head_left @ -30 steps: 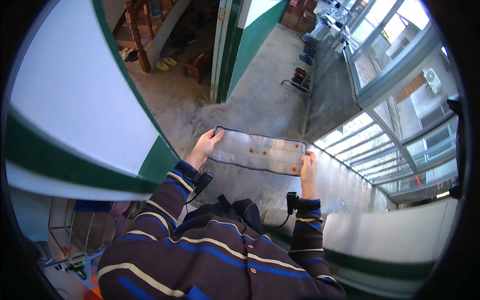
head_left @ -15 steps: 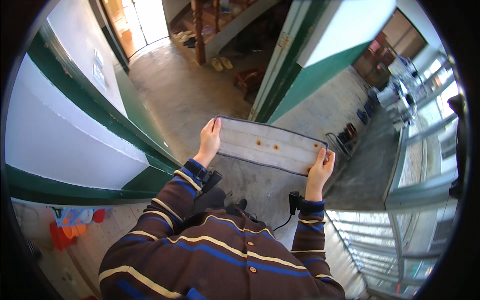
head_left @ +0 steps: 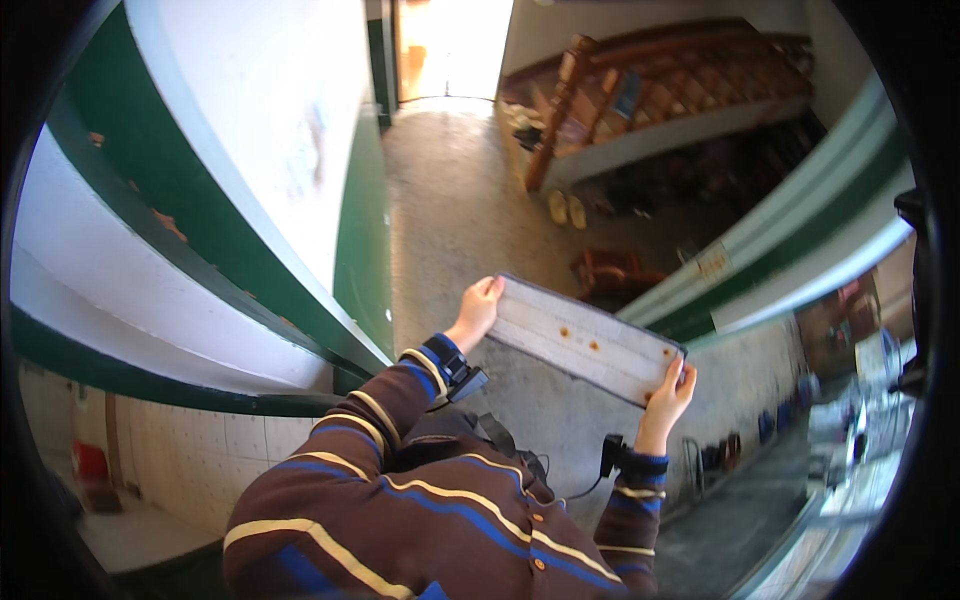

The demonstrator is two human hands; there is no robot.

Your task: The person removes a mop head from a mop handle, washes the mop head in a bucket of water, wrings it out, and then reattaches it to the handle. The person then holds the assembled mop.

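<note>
Held out in front of me is a flat mop pad [head_left: 585, 335], long and greyish white, with a dark stitched edge and several brown rust-like spots. My left hand [head_left: 478, 310] is closed on its upper left end, thumb near the corner. At the opposite end, my right hand [head_left: 668, 400] pinches the right edge. The pad is stretched between both hands and slopes down to the right. Its underside is hidden from me.
A doorway frame [head_left: 720, 265] rises on the right, a green-and-white wall [head_left: 365, 230] on the left. Beyond are a wooden staircase [head_left: 570, 110], yellow slippers [head_left: 567, 210], a low wooden stool [head_left: 610, 270] and a bright open door [head_left: 450, 50]. Shoes [head_left: 720, 450] line the right wall.
My view has turned to the right-hand doorway's inner side, bringing the staircase further into sight. The pad has tilted more, its right end lower; both hands keep their hold.
</note>
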